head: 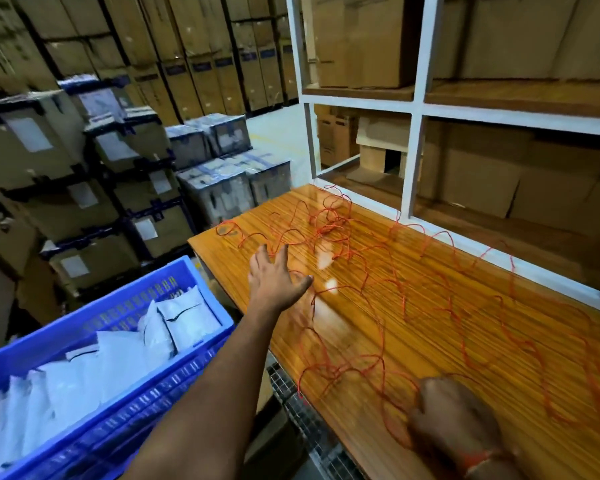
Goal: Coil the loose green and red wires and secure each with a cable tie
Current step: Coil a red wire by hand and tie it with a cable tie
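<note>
A long red wire (371,268) lies in loose tangled loops all over the glossy wooden table (413,344), from its far left corner to the near right. My left hand (274,277) is stretched out over the table's left part, fingers spread, palm down, just above the wire loops near the far end. My right hand (454,415) is low at the near edge, blurred, its fingers curled over strands of the red wire. No green wire or cable tie shows.
A blue plastic crate (94,341) with white bags stands to the left of the table. White shelving (416,112) with cardboard boxes rises behind the table. Stacked cartons and wrapped boxes (219,161) fill the floor at the left.
</note>
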A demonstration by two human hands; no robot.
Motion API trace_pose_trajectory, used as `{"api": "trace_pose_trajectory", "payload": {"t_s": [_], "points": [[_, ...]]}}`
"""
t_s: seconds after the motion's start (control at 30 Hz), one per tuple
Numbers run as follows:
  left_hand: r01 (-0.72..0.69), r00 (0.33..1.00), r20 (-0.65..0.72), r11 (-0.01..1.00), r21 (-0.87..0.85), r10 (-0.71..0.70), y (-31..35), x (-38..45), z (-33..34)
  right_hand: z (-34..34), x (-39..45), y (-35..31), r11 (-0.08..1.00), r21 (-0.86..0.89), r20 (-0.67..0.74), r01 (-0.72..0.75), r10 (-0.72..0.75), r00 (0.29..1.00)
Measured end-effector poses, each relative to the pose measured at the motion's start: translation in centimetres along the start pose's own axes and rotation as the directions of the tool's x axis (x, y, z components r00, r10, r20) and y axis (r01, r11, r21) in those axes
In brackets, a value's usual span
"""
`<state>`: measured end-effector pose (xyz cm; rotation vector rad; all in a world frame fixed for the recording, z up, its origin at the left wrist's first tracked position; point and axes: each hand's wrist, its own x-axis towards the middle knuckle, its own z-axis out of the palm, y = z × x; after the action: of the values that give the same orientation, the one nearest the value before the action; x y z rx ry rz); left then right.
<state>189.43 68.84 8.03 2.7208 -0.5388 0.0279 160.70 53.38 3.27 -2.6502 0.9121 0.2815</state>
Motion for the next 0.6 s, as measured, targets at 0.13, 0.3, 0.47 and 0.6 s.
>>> {"api": "trace_pose_trajectory", "payload": {"t_s": [0.13,0.3,0.47,0.6], "points": [[0.0,0.968,0.251,0.996,0.091,-0.023,-2.0,4.6,0.4,0.0,2.3,-1.4,0.997,-0.04,0.047,-0.066,0.068,0.997],[-0.055,0.846,0.533,0.995,0.082,0.002,-1.7,4.8,2.1,0.7,4.8,-2.1,0.988,-0.071,0.082,-0.135,0.141,0.987],[-0.161,0.811,0.577,0.985,0.067,0.094,-0.6,2.7,2.8,0.6,4.9,-2.3,0.99,-0.036,0.03,-0.137,0.138,0.99],[-0.251,0.772,0.626,0.958,0.139,0.112,1.5,-1.1,2.6,0.4,3.3,-1.6,0.998,0.028,-0.093,-0.062,0.064,0.994]]}}
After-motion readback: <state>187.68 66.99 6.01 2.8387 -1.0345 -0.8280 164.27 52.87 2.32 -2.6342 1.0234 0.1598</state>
